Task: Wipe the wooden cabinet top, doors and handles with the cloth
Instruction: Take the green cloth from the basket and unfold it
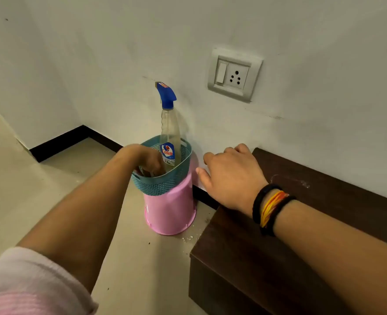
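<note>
White wall [210, 30] fills the upper frame, meeting a second wall at a corner on the left; black skirting [58, 142] runs along the base. Beige tiled floor [28, 189] lower left, with white specks near the cabinet's corner. Dark wooden cabinet [245, 258] at lower right, its top against the wall, with faint dusty smears on the far part of the top. Doors and handles not visible from this angle.

Pink bucket [169, 210] stands upside down on the floor just left of the cabinet, close to the wall. Teal perforated basket [160, 185] sits on top of it. Colin spray bottle [169, 133], clear body and blue trigger head, stands upright inside the basket, leaning near the wall.

Left arm in a pink sleeve [24, 285] reaches forward; left hand [147, 160] is down inside the basket beside the bottle, fingers curled and partly hidden by the rim, so cannot tell if it grips anything. Cloth not made out; may be hidden in the basket.

Right hand [231, 176] hovers over the cabinet's near-left corner by the wall, fingers loosely spread, empty. Black band and orange-yellow threads [272, 208] on the right wrist.

White switch-and-socket plate [234, 75] on the wall above the cabinet.
</note>
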